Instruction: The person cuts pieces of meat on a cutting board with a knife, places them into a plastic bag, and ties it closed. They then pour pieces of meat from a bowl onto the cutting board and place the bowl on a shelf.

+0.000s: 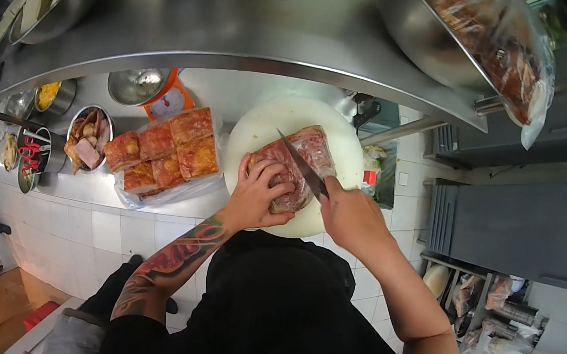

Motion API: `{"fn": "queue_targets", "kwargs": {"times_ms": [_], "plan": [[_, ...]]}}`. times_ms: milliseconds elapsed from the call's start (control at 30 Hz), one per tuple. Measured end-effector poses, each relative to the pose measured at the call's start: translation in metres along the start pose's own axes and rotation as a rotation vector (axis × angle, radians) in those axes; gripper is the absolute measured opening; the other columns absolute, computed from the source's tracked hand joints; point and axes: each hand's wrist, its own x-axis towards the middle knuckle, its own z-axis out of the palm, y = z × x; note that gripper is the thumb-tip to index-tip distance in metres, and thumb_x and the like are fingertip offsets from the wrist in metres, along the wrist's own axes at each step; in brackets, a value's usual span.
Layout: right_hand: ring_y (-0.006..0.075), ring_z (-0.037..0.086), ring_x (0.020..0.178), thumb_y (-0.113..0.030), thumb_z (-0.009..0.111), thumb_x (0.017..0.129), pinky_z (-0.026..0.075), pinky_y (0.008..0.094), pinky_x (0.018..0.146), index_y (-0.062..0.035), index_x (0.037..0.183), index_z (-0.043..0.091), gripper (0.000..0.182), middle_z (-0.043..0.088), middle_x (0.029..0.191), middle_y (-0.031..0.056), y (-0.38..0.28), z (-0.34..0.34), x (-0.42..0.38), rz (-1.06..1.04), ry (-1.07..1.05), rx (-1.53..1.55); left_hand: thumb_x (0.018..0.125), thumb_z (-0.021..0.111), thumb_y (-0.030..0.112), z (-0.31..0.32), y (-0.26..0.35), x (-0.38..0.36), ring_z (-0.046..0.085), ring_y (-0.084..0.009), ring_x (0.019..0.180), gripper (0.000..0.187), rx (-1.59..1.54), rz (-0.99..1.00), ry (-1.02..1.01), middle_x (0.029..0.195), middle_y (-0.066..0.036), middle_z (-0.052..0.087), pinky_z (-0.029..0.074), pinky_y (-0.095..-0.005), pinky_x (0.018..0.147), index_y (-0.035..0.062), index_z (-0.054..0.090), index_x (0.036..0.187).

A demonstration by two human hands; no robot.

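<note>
A slab of reddish roast meat (316, 147) lies on a round white cutting board (257, 119). My left hand (263, 192) is pressed on the slab's near left part, its fingers curled over the top and the thumb along the near edge. In my right hand (352, 215) is a kitchen knife (302, 164), gripped by its handle. The blade runs diagonally across the slab, tip pointing away to the left, close to the left fingers. Left of the board, several browned blocks of crispy roast meat (169, 144) sit together on clear plastic.
An orange kitchen scale (168, 103) with a steel bowl (137, 85) stands behind the blocks. Further left is a bowl of meat pieces (89, 141). A steel shelf (276, 29) overhangs the counter's back, carrying a large bowl (429, 37) and a bag of roast meat (497, 48).
</note>
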Motion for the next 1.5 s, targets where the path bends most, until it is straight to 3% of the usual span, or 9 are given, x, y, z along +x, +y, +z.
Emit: {"fn": "queue_targets", "kwargs": {"times_ms": [200,333,400,567,733,833,900,1000,1500], "plan": [[0.0470,0.075,0.088,-0.019,0.059,0.105,0.059,0.0577,0.080,0.0006,0.124,0.061,0.028,0.075,0.091,0.0281,0.001,0.017,0.033,0.033,-0.001,-0.084,0.069,0.088,0.053,0.008,0.000,-0.001,0.048,-0.0350,0.139,0.056,0.015,-0.007,0.070,0.136,-0.009,0.056,0.017,-0.0730,0.123,0.0232,0.074,0.114],[0.0473,0.075,0.086,-0.026,0.058,0.107,0.059,0.0583,0.080,0.0001,0.123,0.060,0.030,0.075,0.091,0.0260,0.001,0.003,-0.002,0.173,-0.255,-0.145,0.068,0.088,0.052,0.006,-0.003,-0.001,0.047,-0.0344,0.140,0.056,-0.018,-0.035,0.062,0.136,-0.008,0.055,0.018,-0.0730,0.122,0.0234,0.074,0.115],[0.0472,0.075,0.084,-0.027,0.056,0.109,0.059,0.0582,0.078,0.0002,0.120,0.058,0.030,0.075,0.089,0.0269,0.015,0.054,0.008,0.161,-0.077,-0.116,0.068,0.088,0.052,0.007,-0.001,0.001,0.047,-0.0342,0.140,0.056,-0.033,-0.030,0.052,0.137,-0.008,0.055,0.018,-0.0730,0.122,0.0235,0.074,0.115],[0.0467,0.076,0.085,-0.027,0.055,0.109,0.060,0.0571,0.078,-0.0001,0.118,0.055,0.029,0.075,0.088,0.0264,0.001,0.008,0.008,0.155,-0.187,-0.109,0.067,0.088,0.049,0.000,-0.004,0.009,0.048,-0.0342,0.138,0.057,0.018,-0.047,0.067,0.137,-0.008,0.056,0.019,-0.0731,0.122,0.0227,0.074,0.116],[0.0477,0.076,0.086,-0.028,0.053,0.109,0.060,0.0589,0.077,-0.0014,0.113,0.052,0.027,0.076,0.089,0.0261,0.031,0.089,0.014,0.204,-0.092,-0.112,0.069,0.087,0.048,0.000,-0.007,0.015,0.047,-0.0351,0.139,0.055,0.025,-0.051,0.062,0.137,-0.009,0.056,0.018,-0.0738,0.122,0.0208,0.074,0.114],[0.0476,0.076,0.088,-0.028,0.053,0.109,0.059,0.0595,0.081,-0.0001,0.118,0.055,0.029,0.077,0.091,0.0253,0.027,0.053,0.027,0.151,-0.043,-0.068,0.069,0.086,0.050,-0.005,-0.013,0.015,0.046,-0.0358,0.139,0.056,0.078,-0.043,0.066,0.136,-0.009,0.056,0.016,-0.0741,0.122,0.0180,0.074,0.113],[0.0471,0.076,0.092,-0.026,0.054,0.108,0.059,0.0588,0.085,0.0017,0.125,0.057,0.033,0.077,0.094,0.0269,0.016,0.017,0.033,0.120,-0.212,-0.087,0.068,0.087,0.049,-0.002,-0.009,0.014,0.046,-0.0367,0.138,0.056,0.086,-0.037,0.051,0.136,-0.010,0.055,0.015,-0.0738,0.122,0.0182,0.072,0.112],[0.0465,0.076,0.097,-0.025,0.054,0.108,0.059,0.0572,0.089,0.0030,0.131,0.058,0.037,0.077,0.102,0.0283,0.035,0.095,0.043,0.162,-0.074,-0.006,0.067,0.088,0.048,0.000,-0.006,0.019,0.045,-0.0374,0.138,0.056,0.108,-0.028,0.071,0.135,-0.010,0.053,0.015,-0.0732,0.122,0.0178,0.070,0.110],[0.0459,0.075,0.102,-0.025,0.052,0.108,0.058,0.0564,0.092,0.0041,0.119,0.061,0.032,0.076,0.107,0.0298,0.061,0.083,0.000,0.128,-0.127,0.074,0.072,0.087,0.048,-0.005,0.014,0.012,0.047,-0.0369,0.135,0.050,0.191,-0.090,0.019,0.134,-0.010,0.052,0.018,-0.0701,0.121,0.0170,0.067,0.106]]}}
